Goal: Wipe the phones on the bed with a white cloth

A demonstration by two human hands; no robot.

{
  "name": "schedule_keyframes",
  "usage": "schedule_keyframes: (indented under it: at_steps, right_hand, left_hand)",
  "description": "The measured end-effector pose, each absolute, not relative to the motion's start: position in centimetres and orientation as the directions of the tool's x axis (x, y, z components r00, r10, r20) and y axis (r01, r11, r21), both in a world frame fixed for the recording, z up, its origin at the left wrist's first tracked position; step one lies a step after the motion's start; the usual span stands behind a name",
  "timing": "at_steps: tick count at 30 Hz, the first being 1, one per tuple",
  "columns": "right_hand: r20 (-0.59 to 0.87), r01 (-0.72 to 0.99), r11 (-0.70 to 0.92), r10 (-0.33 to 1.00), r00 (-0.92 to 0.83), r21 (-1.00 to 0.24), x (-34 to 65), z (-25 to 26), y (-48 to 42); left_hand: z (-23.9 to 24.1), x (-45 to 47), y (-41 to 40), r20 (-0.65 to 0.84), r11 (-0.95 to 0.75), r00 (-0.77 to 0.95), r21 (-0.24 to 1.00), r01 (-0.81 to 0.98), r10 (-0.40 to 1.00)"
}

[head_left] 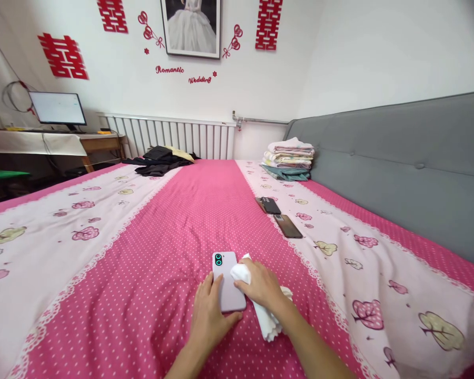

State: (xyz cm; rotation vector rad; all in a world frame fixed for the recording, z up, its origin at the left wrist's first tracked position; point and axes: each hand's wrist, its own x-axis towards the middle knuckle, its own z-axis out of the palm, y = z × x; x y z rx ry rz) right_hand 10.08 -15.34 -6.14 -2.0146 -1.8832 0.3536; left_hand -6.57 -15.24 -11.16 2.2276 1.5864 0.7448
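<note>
Left hand lies flat, fingers spread, pinning the pink phone to the bedspread; right hand grips a white cloth. Best wiped with light, steady strokes.

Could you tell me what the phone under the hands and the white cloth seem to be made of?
The phone shows a smooth, matte pale lilac back, likely plastic or a silicone case, with little glare on it. The white cloth looks like soft woven or microfibre fabric: it bunches under the right hand and has a wavy edge. The left hand steadies the phone.
</note>
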Motion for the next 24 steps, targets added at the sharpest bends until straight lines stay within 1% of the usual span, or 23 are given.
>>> schedule_keyframes:
  at_steps: [4,8,15,18,24]
  right_hand:
    - [0.073,0.891,-0.027,0.995,0.067,-0.454,10.3,-6.3,-15.4]
    - [0.099,0.878,-0.003,0.993,0.057,-0.478,10.4,-6.6,-15.4]
    - [0.12,0.877,0.008,0.991,0.056,-0.48,10.4,-6.8,-15.5]
    - [0.107,0.882,0.0,0.993,0.057,-0.471,10.4,-6.7,-15.5]
    - [0.108,0.874,-0.002,0.992,0.063,-0.486,10.4,-6.8,-15.4]
  left_hand:
    - [-11.9,-7.1,-15.1,0.265,-0.366,0.262,0.52,0.771,0.928]
    - [-12.0,-7.6,-15.1,0.248,-0.387,0.3,0.508,0.769,0.921]
    - [-12.2,-8.2,-15.2,0.301,-0.442,0.328,0.509,0.739,0.895]
    - [-12.3,-8.4,-15.2,0.313,-0.457,0.339,0.503,0.733,0.887]
    - [-13.0,-8.8,-15.2,0.348,-0.498,0.366,0.471,0.728,0.863]
